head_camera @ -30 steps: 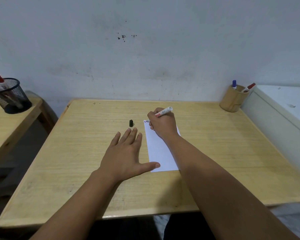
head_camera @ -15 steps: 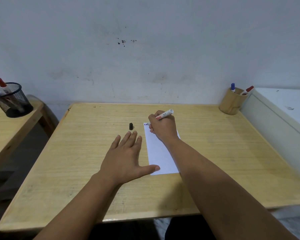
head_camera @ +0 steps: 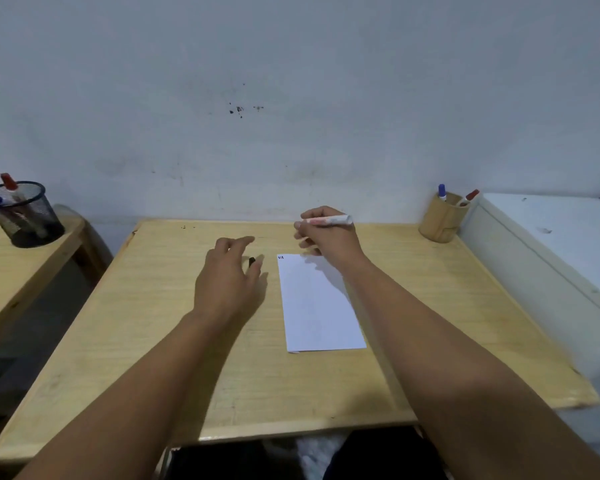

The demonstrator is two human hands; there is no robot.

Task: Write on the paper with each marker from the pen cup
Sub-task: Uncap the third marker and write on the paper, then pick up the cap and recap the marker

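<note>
A white paper (head_camera: 317,303) lies on the wooden desk (head_camera: 153,341), with small dark marks at its top left corner. My right hand (head_camera: 329,237) is raised beyond the paper's far edge and grips a white marker (head_camera: 329,221), held nearly level. My left hand (head_camera: 227,278) hovers left of the paper, fingers spread, right over the small black cap (head_camera: 252,260), which peeks out between thumb and fingers. A tan pen cup (head_camera: 442,221) at the desk's far right corner holds a blue-capped and a red-capped marker.
A black mesh cup (head_camera: 25,216) with a red and a blue marker stands on a second wooden table at the left. A white cabinet (head_camera: 551,254) borders the desk's right side. The grey wall runs just behind the desk.
My right hand has lifted the marker off the paper and away from me. My left hand has left its flat rest beside the paper and moved forward over the black cap.
</note>
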